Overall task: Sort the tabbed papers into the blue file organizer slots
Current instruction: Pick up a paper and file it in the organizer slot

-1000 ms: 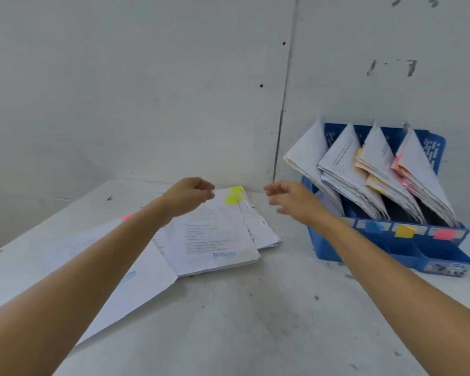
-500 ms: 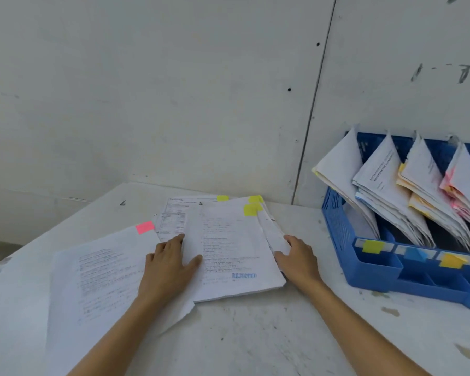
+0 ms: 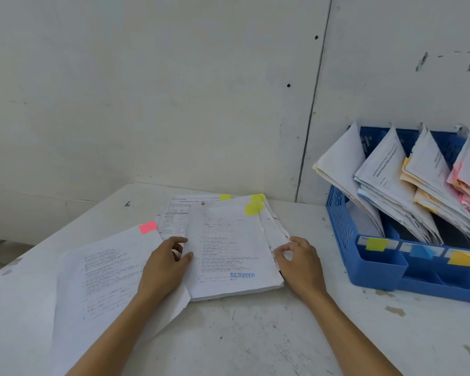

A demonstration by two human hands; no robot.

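**Item:** stack of white printed papers with yellow sticky tabs (image 3: 228,251), laid flat on the scuffed white worktop (image 3: 242,335), to the left of the blue plastic file organizer (image 3: 377,270) and not touching it.

**Left hand** (image 3: 164,267): grip clamped on the stack's left edge, with the thumb laid on top.

**Right hand** (image 3: 300,263): fingers are curled at the right edge. Whether this grip is closed on the sheets cannot be told.

**Adjacent:** loose white sheet with pink tab (image 3: 106,267), overlapped by the stack.

**Risks:**
- The edges are fanned, so lower sheets may be shed if the stack is lifted by its edges alone.
- The pink-tabbed sheet may be dragged along and misfiled.
- The crowded slots may snag corners.
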